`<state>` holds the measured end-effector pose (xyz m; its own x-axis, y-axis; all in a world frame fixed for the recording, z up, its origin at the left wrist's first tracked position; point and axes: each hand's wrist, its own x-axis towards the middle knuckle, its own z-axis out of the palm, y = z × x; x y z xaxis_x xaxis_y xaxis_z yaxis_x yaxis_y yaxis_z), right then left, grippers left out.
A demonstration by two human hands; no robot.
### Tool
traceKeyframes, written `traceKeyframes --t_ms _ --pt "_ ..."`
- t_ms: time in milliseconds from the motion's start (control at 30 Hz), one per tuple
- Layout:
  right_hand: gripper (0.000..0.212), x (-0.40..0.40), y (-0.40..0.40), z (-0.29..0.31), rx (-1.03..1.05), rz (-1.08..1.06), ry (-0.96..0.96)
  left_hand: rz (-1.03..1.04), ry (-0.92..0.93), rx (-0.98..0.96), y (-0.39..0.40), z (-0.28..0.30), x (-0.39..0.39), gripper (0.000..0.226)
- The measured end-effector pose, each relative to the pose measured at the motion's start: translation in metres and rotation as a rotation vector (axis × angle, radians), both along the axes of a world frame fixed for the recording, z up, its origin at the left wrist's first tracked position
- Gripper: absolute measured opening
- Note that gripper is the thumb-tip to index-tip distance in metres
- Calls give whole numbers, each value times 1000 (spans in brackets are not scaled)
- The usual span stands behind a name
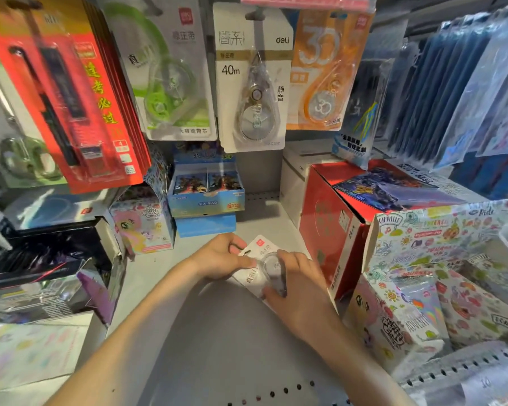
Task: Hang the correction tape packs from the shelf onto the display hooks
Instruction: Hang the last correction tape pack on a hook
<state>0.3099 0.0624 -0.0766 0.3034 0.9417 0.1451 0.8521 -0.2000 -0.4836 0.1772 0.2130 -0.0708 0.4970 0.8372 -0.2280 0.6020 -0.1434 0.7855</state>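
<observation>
Head view: both hands low over the grey shelf, on one correction tape pack. Left hand pinches the pack's left edge, thumb on top. Right hand curls round its lower right part, over the clear blister. Pack lies tilted, near flat, just above the shelf between a red box and pony boxes. Above, packs hang on hooks: green pack, white 40m pack, orange pack.
</observation>
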Motion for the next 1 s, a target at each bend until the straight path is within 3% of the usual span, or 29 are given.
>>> traceKeyframes --t_ms 100,333,433,500,600,733,1000 --pt "69 1 -2 0 64 25 53 27 -106 -56 -9 6 -4 36" --pt "92 -4 -3 0 210 -89 69 102 -361 -143 -29 27 -14 40" --pt "104 -8 -3 11 166 -80 187 108 -412 -29 -37 42 -23 38" --pt "84 -7 -5 22 114 -52 333 108 -417 58 -42 51 -31 36" --pt "32 -10 -7 34 214 -1 608 139 -499 105 -53 63 -43 31" --pt "38 -15 -7 39 238 18 851 198 -633 126 -67 76 -56 27" --pt "31 -16 -27 73 341 118 850 221 -756 147 -94 82 -71 16"
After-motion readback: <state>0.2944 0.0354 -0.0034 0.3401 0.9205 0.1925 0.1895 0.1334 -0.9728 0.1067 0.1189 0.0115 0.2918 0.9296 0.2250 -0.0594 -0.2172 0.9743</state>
